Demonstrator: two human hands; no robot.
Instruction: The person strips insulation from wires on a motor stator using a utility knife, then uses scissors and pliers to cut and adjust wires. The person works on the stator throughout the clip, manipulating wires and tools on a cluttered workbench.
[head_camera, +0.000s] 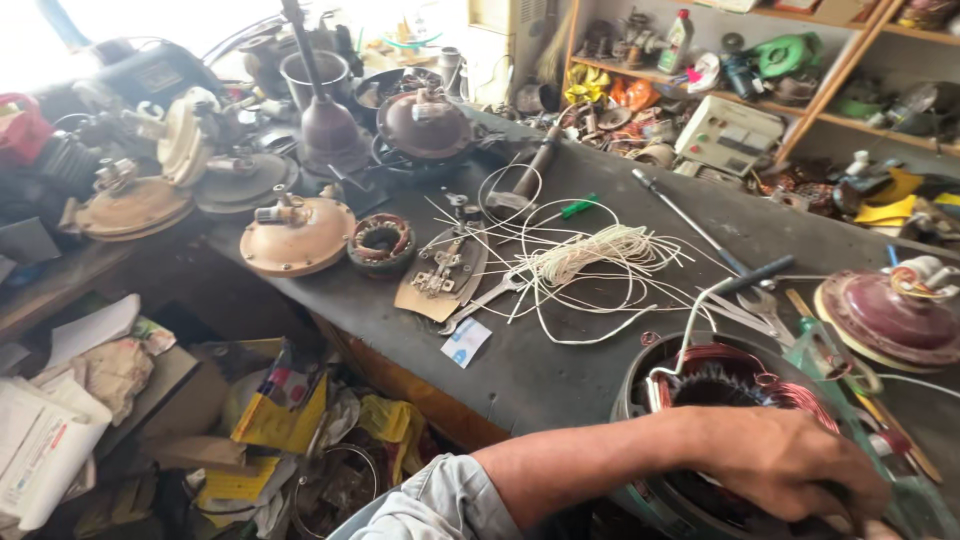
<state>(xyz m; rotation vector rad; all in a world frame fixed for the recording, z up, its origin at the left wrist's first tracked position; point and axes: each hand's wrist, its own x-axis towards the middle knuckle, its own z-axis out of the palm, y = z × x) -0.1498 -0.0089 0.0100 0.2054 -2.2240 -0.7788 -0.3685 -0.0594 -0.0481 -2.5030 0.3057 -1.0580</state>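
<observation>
My left hand (790, 460) reaches across from the lower left, sleeve at the elbow, and lies over the near rim of a round motor stator (720, 365) with copper windings, its fingers curled down over the edge. A white wire runs up out of the stator toward a loose tangle of white cord (590, 255) in the middle of the dark bench (560, 380). Flat spanners (765, 305) lie just beyond the stator. My right hand is out of sight.
A maroon fan motor cover (885, 315) sits at the right. A tan fan housing (297, 235), a small wound stator (381, 243) and more motor parts crowd the left and back. Cluttered shelves (730, 130) stand behind. Papers and bags (280, 410) pile below the bench's front edge.
</observation>
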